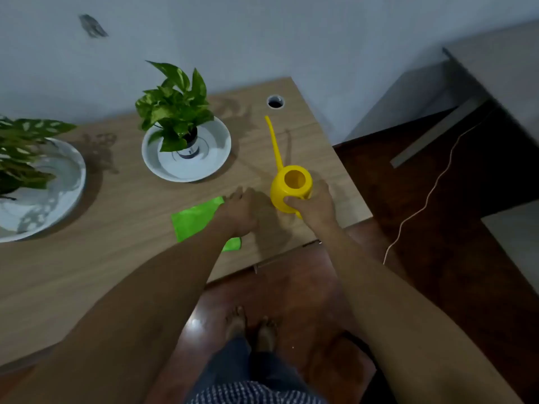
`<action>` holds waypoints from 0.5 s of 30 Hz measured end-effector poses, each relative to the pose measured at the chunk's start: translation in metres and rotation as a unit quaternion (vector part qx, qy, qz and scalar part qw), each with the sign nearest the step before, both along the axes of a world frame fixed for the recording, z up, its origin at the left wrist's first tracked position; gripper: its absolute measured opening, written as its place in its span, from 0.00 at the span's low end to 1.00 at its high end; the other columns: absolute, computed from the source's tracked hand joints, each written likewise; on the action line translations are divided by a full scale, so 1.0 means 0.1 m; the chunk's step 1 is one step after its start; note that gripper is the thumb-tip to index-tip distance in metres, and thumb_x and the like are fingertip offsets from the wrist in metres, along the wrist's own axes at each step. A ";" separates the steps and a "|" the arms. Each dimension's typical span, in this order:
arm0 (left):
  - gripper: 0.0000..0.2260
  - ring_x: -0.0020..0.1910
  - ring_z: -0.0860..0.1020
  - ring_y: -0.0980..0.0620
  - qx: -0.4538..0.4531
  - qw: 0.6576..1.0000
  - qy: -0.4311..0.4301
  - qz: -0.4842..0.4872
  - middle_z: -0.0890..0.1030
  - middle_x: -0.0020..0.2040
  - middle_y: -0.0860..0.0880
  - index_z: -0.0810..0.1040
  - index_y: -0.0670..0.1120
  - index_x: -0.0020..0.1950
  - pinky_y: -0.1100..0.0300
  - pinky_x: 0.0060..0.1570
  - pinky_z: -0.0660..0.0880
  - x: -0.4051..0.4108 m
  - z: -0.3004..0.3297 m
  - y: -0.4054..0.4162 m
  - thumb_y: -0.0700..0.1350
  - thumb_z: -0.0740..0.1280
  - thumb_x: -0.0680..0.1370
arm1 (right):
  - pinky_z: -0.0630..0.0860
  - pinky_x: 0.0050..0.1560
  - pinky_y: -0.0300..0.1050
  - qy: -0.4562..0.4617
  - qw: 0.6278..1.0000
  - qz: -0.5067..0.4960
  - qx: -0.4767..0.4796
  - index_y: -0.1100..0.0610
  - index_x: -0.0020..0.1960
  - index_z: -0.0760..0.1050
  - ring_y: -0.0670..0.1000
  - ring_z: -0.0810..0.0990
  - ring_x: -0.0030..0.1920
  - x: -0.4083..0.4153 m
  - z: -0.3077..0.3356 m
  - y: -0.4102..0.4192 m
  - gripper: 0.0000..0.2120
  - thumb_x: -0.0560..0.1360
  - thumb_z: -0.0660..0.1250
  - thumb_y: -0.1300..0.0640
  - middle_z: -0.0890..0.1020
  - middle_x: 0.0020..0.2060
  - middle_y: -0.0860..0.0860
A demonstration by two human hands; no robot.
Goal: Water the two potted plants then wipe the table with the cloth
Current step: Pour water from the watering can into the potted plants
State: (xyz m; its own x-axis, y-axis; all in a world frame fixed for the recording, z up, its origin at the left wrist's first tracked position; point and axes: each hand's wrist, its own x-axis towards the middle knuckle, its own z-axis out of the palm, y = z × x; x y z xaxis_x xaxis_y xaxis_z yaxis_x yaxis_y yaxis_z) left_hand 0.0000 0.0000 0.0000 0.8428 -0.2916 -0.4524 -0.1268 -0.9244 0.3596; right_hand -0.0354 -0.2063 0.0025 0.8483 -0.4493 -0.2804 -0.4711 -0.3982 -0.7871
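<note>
A yellow watering can (287, 182) with a long thin spout stands near the right end of the wooden table (116, 258). My right hand (313, 204) is wrapped around its handle on the near side. My left hand (240, 209) rests flat on the table, over the right edge of a bright green cloth (194, 218). One potted plant (175, 112) stands in a white dish (215, 153) at the back middle. A second potted plant (20, 153) sits in a larger white dish (67, 193) at the left edge, partly cut off.
A round cable hole (275, 102) is in the table's back right corner, by the wall. To the right lie dark red floor and a thin pale cord (423, 208). My bare feet (252, 326) stand just before the table's front edge.
</note>
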 end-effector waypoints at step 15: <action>0.37 0.84 0.48 0.43 -0.002 1.000 -0.004 -0.022 0.48 0.84 0.41 0.52 0.40 0.82 0.50 0.80 0.52 -0.01 -0.35 -0.13 0.50 0.65 0.79 | 0.75 0.51 0.40 -0.092 0.991 -0.082 0.052 0.53 0.66 0.74 0.45 0.79 0.49 0.01 -0.08 0.30 0.38 0.60 0.86 0.52 0.83 0.50 0.45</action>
State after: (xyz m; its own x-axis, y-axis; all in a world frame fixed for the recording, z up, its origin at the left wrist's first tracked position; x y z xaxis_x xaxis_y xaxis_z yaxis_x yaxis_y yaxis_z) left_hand -0.0007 -0.0130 -0.0354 0.8333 -0.3300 -0.4435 -0.1699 -0.9163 0.3627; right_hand -0.0343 -0.1761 -0.0057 0.8073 -0.5619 -0.1801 -0.3680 -0.2408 -0.8981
